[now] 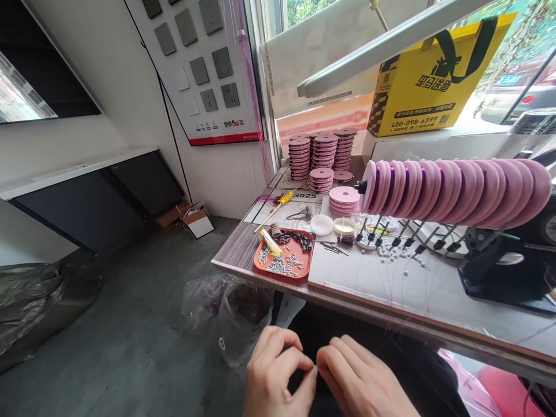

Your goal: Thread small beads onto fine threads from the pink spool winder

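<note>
Left hand (274, 373) and right hand (358, 373) at bottom centre, fingers curled, pinched tips nearly meeting; cannot tell whether anything's gripped.

Daylight came through the window (306, 8) at the upper right, beyond the wood-grain table (237, 249). Along the pale wall (108, 63) stood a white-topped counter (78, 169) with 2 dark front panels, below a glossy black panel (52, 58). The floor (130, 324) was dark grey and smooth.
</note>
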Tool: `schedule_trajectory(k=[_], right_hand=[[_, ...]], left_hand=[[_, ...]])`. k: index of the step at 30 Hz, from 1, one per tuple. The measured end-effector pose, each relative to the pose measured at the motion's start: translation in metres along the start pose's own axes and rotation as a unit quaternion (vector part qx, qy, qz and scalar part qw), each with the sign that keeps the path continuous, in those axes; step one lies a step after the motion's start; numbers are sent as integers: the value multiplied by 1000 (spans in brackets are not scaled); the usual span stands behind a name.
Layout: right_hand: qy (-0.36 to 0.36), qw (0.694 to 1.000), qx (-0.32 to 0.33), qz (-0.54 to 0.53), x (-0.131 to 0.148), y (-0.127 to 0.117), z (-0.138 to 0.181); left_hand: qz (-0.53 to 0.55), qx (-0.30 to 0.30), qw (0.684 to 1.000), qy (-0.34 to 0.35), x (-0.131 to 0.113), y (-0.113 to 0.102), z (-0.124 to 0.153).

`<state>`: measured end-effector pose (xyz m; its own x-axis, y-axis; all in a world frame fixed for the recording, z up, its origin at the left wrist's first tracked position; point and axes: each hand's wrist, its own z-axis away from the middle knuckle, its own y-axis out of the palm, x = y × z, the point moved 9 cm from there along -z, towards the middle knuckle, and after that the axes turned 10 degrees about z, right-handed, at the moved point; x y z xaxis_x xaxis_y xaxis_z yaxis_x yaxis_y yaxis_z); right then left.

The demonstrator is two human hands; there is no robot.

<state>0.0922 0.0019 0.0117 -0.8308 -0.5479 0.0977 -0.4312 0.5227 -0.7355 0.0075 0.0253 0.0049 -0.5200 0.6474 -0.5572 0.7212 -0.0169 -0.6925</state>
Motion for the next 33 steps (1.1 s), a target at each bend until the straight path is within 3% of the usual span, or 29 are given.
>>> schedule_trajectory(k=[10, 25, 29, 33], right_hand=[[50, 997, -46, -20, -16, -13, 4], [47, 997, -58, -34, -14, -11, 8], [50, 996, -50, -46, -14, -1, 12], [93, 989, -16, -110, -27, 9, 20]], left_hand=[[2, -1, 1000, -9, -1, 1, -4], [31, -16, 999, 9, -6, 3, -5], [27, -29, 998, 51, -15, -1, -10], [-22, 16, 989, 142, -33, 3, -21]])
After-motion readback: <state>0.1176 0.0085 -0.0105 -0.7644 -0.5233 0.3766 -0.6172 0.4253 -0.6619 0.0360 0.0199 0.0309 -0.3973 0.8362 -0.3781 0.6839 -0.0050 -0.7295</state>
